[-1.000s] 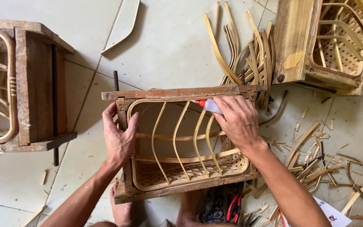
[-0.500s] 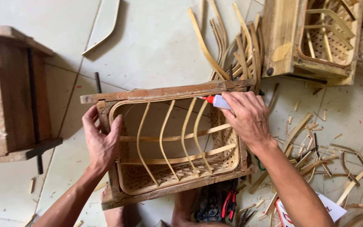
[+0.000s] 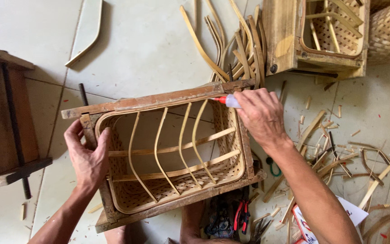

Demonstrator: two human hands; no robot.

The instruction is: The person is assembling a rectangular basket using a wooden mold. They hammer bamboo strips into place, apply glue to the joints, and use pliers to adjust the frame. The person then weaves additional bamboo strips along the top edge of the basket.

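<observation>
Pale floor tiles (image 3: pixel 150 49) lay under a wooden mould frame (image 3: pixel 159 100) with a woven basket (image 3: pixel 177 180) set inside it. At the frame's left end the left hand (image 3: pixel 86 158) clasped the edge. At its upper right corner the right hand (image 3: pixel 260 115) gripped a small red-tipped glue bottle (image 3: pixel 226 100), nozzle touching the rim. Bamboo strips (image 3: pixel 235 49) lay just beyond the frame.

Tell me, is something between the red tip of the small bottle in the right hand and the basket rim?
Nothing visible. The right hand holds the small bottle, and its red tip already lies at the basket rim, under the wooden frame.
</observation>
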